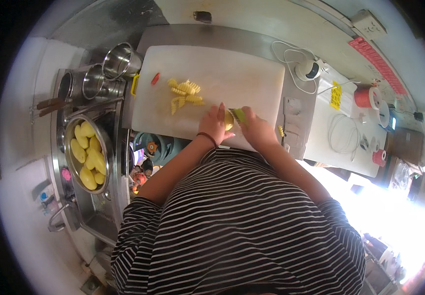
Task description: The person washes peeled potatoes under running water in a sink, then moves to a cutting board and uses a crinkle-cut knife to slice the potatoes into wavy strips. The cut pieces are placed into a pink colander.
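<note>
My left hand [213, 124] presses a peeled potato [228, 121] against the white cutting board [227, 73], its fingers along the potato's left side. In my right hand [256, 127] is a crinkle cutter with a green handle [240, 115]. Its wavy metal blade [233, 113] stands tilted at the potato's right side; whether it touches the flesh I cannot tell. To the left of my hands lies a loose pile of crinkle-cut potato pieces [187, 88]. A small red piece [155, 79], perhaps chili pepper, rests near the board's left edge.
Left of the board, a steel bowl [73, 176] of peeled potatoes stands by the sink [99, 217], with steel pots [122, 61] behind. A crinkle-cut piece [280, 131] lies right of the board. A white camera [307, 70] with a looped cable stands at the back right.
</note>
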Tool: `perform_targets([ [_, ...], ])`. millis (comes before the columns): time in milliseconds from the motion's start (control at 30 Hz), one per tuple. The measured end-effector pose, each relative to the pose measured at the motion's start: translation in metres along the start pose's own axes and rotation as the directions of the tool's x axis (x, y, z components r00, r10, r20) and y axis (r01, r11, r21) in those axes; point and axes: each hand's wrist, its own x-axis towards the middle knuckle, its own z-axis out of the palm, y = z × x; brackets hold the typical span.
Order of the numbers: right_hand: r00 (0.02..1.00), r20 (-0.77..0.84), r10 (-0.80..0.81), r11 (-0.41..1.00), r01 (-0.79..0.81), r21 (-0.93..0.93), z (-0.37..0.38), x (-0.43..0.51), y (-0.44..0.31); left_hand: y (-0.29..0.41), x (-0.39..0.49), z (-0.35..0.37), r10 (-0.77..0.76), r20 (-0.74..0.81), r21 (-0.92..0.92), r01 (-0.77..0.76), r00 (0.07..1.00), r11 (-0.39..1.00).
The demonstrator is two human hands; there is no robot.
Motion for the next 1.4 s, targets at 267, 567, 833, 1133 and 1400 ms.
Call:
perform_targets([
  [267, 0.733, -0.633, 0.248, 0.948, -0.05, 0.314, -0.094, -0.06, 0.09, 0.071, 0.052, 0.033, 0.686, 0.013, 0.015, -0.686, 0.728, 0.727],
  [567, 0.668, -0.665, 0.333, 0.915, -0.058, 0.399, -0.063, -0.112, 0.116, 0.151, 0.088, 0.12, 0.804, 0.231, 0.243, -0.833, 0.548, 0.498],
  [833, 0.672, -0.641, 0.371, 0.882, -0.038, 0.47, -0.058, -0.124, 0.143, 0.083, 0.107, 0.035, 0.556, 0.029, -0.012, -0.556, 0.83, 0.831],
  [1133, 0.974, -0.213, 0.079, 0.993, -0.059, 0.098, -0.046, -0.047, 0.077, -0.04, 0.067, -0.06, -0.247, 0.151, -0.047, 0.256, 0.957, 0.965],
  [1400, 0.979, -0.115, -0.17, 0.979, 0.181, 0.092, -0.019, -0.004, -0.003, -0.038, -0.017, 0.02, -0.16, 0.223, -0.698, 0.272, 0.962, 0.662],
])
